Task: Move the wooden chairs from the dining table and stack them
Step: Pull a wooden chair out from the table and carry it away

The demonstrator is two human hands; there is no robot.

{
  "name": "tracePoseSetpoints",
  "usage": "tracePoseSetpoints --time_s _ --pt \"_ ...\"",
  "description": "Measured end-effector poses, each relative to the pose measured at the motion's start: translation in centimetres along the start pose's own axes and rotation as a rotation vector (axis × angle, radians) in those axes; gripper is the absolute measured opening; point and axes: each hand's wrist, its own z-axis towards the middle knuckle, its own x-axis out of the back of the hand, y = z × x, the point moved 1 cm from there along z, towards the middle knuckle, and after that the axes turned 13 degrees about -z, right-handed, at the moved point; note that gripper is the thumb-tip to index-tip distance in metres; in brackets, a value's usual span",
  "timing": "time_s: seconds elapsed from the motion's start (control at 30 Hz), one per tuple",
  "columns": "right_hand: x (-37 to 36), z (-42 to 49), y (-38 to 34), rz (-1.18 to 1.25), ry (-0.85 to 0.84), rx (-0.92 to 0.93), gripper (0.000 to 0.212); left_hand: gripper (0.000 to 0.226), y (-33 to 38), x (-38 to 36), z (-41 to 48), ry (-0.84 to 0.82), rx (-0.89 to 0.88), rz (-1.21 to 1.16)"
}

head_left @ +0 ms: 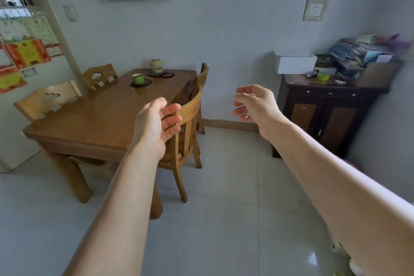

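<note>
While the left hand (154,125) hovers by the back of the chair (190,116) at the surface's (100,116) right edge, its fingers (173,120) curl loosely, empty; the right hand (256,104) likewise holds nothing.

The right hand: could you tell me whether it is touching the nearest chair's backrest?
Apart. The head view shows bare wall between the right hand and the backrest of the nearest chair; its fingers hold nothing.

Holds both bare forearms out ahead, well apart. Carries left hand (154,123) with palm turned rightward, fingers (172,119) loosely curled, gripping nothing. Carries right hand (255,105) slightly higher, palm turned leftward, fingers loosely curled, likewise gripping nothing.
</note>
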Motion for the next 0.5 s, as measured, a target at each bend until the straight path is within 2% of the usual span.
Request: tracePoseSetpoints --time_s 0.5 --pt "-0.1 19.1 5.0 0.038 -0.033 -0.039 0.014 0.015 -6.9 -8.8 15.3 -0.042 0.041 0.098"
